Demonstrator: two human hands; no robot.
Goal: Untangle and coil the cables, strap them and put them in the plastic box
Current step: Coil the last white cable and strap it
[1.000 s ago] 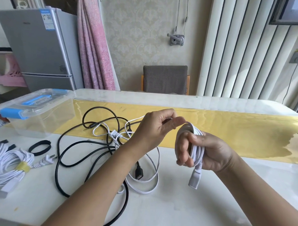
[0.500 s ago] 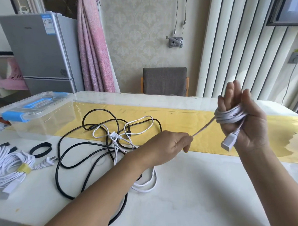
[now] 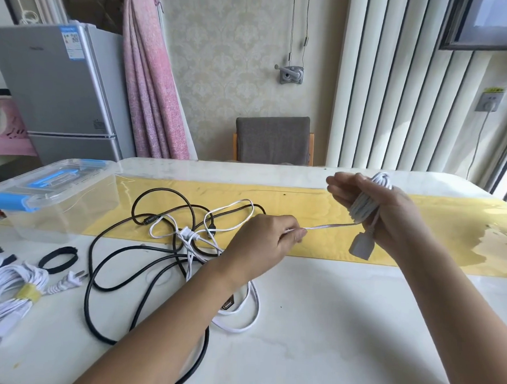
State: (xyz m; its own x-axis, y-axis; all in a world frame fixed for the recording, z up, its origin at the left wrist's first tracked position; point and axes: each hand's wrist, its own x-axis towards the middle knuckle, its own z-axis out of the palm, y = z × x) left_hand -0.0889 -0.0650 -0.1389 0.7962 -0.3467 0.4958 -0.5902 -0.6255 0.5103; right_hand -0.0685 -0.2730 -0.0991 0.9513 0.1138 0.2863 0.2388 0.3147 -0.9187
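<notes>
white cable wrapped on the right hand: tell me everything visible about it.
The white cable looks thin, smooth and plastic-sheathed. Several turns are wound round the right hand, held above the table. A boxy white socket end hangs below that hand. One strand runs taut from the coil to the left hand, which pinches it. The rest trails into the tangle with the black cable on the table.
</notes>
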